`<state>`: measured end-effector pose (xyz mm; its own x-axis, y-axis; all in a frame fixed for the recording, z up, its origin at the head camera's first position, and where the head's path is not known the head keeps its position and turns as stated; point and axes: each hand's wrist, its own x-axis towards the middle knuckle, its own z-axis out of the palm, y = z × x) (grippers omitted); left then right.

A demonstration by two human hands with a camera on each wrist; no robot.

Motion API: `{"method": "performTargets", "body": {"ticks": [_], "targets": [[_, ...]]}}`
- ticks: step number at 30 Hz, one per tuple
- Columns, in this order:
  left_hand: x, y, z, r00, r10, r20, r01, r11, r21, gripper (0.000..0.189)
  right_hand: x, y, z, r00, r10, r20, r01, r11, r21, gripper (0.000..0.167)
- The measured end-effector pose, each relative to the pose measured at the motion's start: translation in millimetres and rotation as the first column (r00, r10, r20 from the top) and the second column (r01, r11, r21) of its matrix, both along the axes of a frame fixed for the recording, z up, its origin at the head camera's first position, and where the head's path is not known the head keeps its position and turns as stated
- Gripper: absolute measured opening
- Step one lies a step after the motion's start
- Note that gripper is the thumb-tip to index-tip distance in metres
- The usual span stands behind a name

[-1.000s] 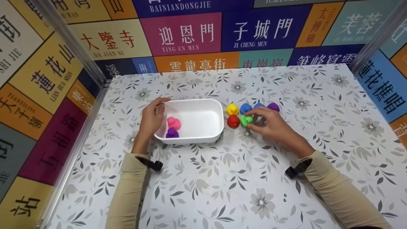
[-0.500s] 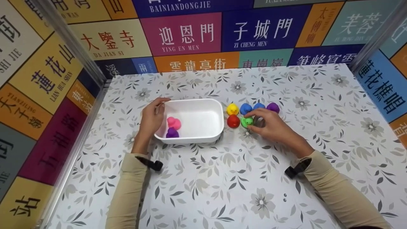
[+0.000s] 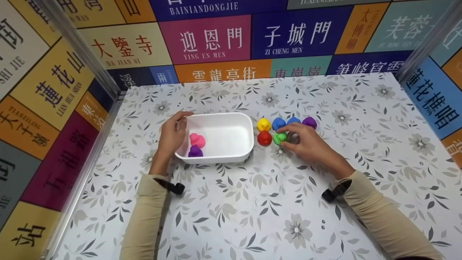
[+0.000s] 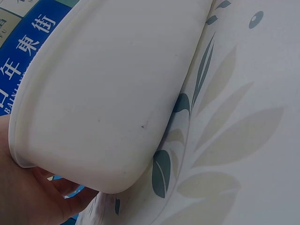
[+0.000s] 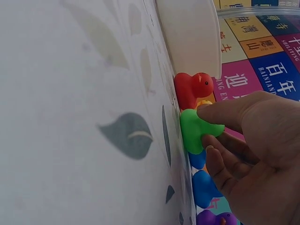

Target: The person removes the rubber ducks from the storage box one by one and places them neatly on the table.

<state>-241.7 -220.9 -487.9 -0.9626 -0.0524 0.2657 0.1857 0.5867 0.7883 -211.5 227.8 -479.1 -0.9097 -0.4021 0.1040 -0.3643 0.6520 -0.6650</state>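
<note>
A green duck [image 3: 279, 138] was pinched between the slightly parted thumb and fingers of the right hand [image 3: 305, 142], its base apparently at the counter [image 3: 223, 195]. Left of these fingers a red duck [image 3: 264, 138] was set; beyond them a yellow duck [image 3: 264, 125], two blue ducks [image 3: 279, 124] and a purple duck [image 3: 309, 123] were lined up. In the tub [image 3: 216, 159], gripped by the fingers of the left hand [image 3: 172, 135], a pink duck [image 3: 197, 140] and a second purple duck [image 3: 195, 151] were already contained; six were left outside.
</note>
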Motion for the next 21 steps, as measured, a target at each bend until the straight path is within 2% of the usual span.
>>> {"method": "performTargets", "body": {"ticks": [12,21], "targets": [[-0.2,0.6,1.0,1.000,0.003,-0.021,-0.003,1.000,-0.002,0.033,-0.5,-0.2,0.5,1.000,0.007,0.009,-0.007,1.000,0.000,0.042],[-0.2,0.5,0.6,1.000,0.001,-0.028,-0.001,1.000,-0.002,0.034,-1.0,-0.6,1.7,1.000,0.020,-0.015,-0.020,1.000,-0.004,0.040]]}}
